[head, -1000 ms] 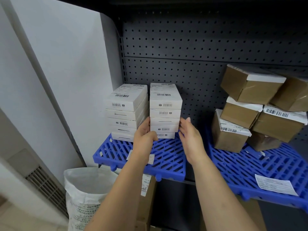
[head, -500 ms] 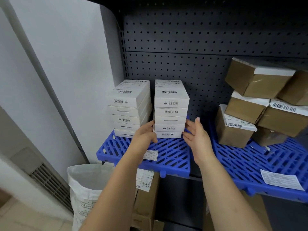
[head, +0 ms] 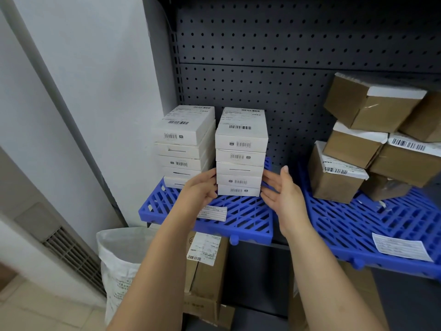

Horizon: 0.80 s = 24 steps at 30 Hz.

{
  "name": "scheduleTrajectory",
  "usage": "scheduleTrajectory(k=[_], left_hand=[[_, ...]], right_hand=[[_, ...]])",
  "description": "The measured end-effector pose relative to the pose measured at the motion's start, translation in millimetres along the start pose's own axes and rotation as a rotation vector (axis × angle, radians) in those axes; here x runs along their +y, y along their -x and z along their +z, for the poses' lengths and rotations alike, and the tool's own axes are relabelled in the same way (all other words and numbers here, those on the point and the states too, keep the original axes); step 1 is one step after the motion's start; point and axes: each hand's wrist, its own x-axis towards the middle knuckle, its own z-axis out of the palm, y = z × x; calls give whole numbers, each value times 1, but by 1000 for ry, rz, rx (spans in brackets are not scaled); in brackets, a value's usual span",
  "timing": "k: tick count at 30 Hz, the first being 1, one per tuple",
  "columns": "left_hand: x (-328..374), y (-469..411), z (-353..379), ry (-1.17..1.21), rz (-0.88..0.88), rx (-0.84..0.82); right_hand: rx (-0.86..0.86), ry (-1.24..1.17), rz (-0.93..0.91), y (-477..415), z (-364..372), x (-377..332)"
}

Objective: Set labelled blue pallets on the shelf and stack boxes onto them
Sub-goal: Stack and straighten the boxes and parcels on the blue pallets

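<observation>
Both hands are at frame centre, flanking the right stack of white boxes (head: 241, 161), which sits on the left blue pallet (head: 248, 216) just beside the left stack (head: 185, 144), against the shelf's pegboard (head: 274, 48). My left hand (head: 200, 191) has its fingers laid on the stack's lower left side, gripping nothing. The right hand (head: 284, 197) is wide open with straight fingers at the lower right side, and I can't tell if it touches. A paper label (head: 212, 212) lies on that pallet's front. Brown boxes (head: 353, 149) are piled on the right blue pallet (head: 346, 223) at right of frame, with a white sack (head: 121, 259) at lower left.
</observation>
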Motion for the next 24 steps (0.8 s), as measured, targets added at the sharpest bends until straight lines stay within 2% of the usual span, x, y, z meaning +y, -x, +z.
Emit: scheduleTrajectory(k=[11, 16, 24], left_hand=[[0, 10, 2, -12, -76, 78], [15, 18, 12, -97, -31, 104], [16, 35, 6, -24, 20, 116]], right_hand=[[-13, 14, -1, 9, 0, 2], [-43, 25, 1, 11, 5, 1], [-60, 51, -32, 12, 11, 3]])
